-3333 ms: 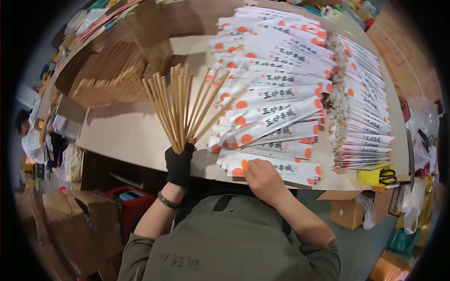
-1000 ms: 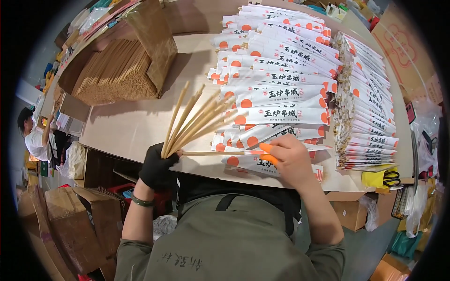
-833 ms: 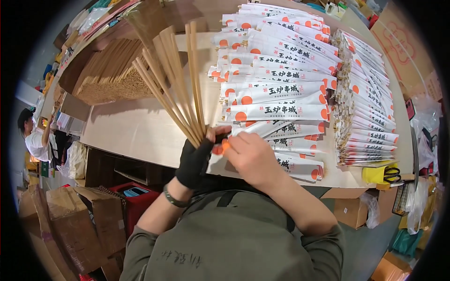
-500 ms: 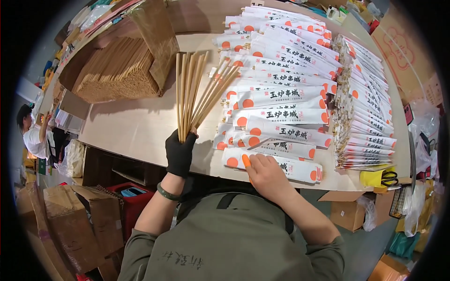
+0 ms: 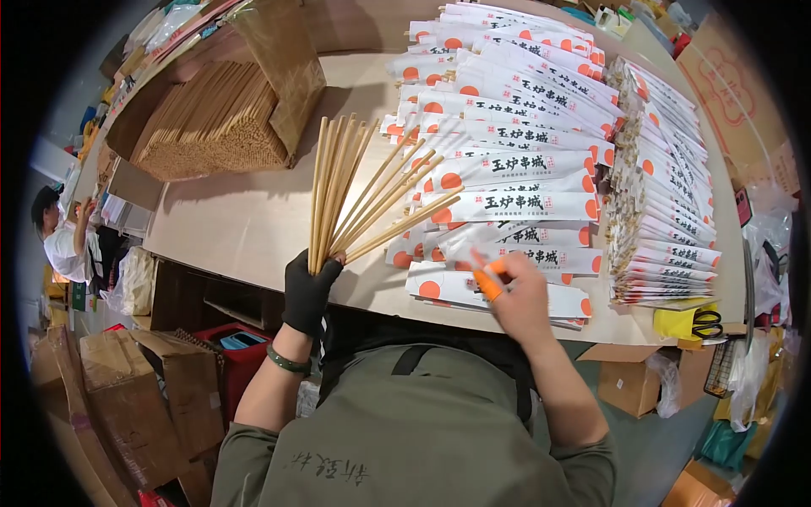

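My left hand [image 5: 309,291], in a black fingerless glove, is closed round the lower ends of a fanned bundle of wooden chopsticks [image 5: 338,198]. The sticks point up and away, some leaning right over the paper sleeves. My right hand [image 5: 521,300] wears orange finger covers and hovers over or touches the nearest white paper sleeve [image 5: 439,286]. Motion smears its fingertips, so whether they grip paper is unclear. Overlapping sleeves with orange dots [image 5: 515,203] spread away from it in a long row.
A stack of filled sleeves [image 5: 667,211] lies at the right. An open carton of chopsticks [image 5: 211,127] stands at the far left. Black-handled scissors [image 5: 706,323] lie by a yellow item at the right table edge. Another person [image 5: 63,237] is at the left.
My left hand has moved slightly left and down, and the chopsticks have fanned wider to the right. My right hand has shifted right and up off the front sleeve's left part.
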Demonstrator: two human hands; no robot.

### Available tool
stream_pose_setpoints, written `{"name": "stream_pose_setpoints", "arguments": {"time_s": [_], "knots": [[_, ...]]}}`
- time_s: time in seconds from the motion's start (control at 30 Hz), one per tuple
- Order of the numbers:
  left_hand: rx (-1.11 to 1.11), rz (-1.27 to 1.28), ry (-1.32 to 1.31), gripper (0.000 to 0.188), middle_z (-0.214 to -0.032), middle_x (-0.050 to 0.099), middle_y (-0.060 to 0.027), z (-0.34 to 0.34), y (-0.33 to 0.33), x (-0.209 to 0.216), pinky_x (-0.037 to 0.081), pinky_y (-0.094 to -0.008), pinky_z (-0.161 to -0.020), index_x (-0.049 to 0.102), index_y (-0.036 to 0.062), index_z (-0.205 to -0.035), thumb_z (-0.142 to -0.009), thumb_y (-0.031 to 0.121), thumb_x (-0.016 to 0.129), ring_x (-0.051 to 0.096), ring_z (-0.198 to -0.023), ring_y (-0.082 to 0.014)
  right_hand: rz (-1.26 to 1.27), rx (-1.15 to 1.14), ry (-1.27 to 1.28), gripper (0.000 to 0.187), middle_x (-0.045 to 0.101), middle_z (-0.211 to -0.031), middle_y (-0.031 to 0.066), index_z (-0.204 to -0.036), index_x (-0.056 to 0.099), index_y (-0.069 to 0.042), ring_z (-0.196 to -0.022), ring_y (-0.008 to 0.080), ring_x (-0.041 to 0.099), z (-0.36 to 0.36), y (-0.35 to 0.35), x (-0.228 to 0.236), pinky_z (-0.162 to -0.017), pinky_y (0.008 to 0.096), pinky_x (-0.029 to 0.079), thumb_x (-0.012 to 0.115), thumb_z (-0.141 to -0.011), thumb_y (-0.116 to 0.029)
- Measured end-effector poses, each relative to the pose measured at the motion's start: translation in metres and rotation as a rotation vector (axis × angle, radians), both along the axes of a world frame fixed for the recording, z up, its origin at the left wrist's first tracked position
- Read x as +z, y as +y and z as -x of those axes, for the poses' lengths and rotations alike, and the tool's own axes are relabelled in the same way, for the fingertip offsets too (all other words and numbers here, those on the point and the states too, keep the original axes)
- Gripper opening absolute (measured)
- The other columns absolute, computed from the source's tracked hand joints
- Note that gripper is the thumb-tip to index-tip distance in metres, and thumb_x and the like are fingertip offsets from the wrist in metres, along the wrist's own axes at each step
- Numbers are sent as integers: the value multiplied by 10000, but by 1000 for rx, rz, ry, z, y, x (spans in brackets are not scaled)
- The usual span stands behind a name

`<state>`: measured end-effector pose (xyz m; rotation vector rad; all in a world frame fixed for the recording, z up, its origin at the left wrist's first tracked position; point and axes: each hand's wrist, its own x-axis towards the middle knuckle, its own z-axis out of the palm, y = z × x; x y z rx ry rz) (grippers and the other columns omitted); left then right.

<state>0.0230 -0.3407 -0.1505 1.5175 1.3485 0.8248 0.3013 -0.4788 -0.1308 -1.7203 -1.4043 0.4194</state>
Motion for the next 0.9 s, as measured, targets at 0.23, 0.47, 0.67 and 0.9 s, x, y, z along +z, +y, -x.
{"name": "stream_pose_setpoints", "arguments": {"time_s": [0.23, 0.47, 0.67, 0.9], "knots": [[-213, 47, 57, 266, -758, 636, -24, 18, 7, 20, 461, -268, -666, 662, -40, -948, -825, 192, 704, 549, -718, -93, 81, 6, 395, 154, 499, -734, -6, -781, 612, -10, -667, 79, 467, -23, 6, 18, -601, 246, 380, 755, -785, -70], [-405, 84, 171, 251, -820, 632, -27, 36, 22, 32, 462, -279, -706, 649, -29, -983, -863, 191, 645, 549, -766, -93, 58, 210, -69, 143, 538, -727, 47, -856, 681, -31, -656, 162, 518, -26, 0, 24, -601, 296, 416, 758, -747, -83], [-333, 68, -407, 297, -1040, 678, -99, -46, -14, 17, 501, -280, -812, 608, -29, -1125, -938, 201, 604, 630, -904, -143, -398, 367, -483, 121, 619, -790, 63, -868, 694, -91, -775, 248, 606, 20, 41, 26, -702, 371, 486, 670, -751, -108], [-83, -11, -192, 149, -754, 654, -26, -57, 13, 19, 455, -235, -576, 679, 21, -934, -899, 158, 633, 561, -625, -79, -193, 177, -576, 168, 605, -896, 127, -873, 641, -37, -891, 297, 588, -6, 35, 40, -792, 406, 465, 644, -725, -115]]}}
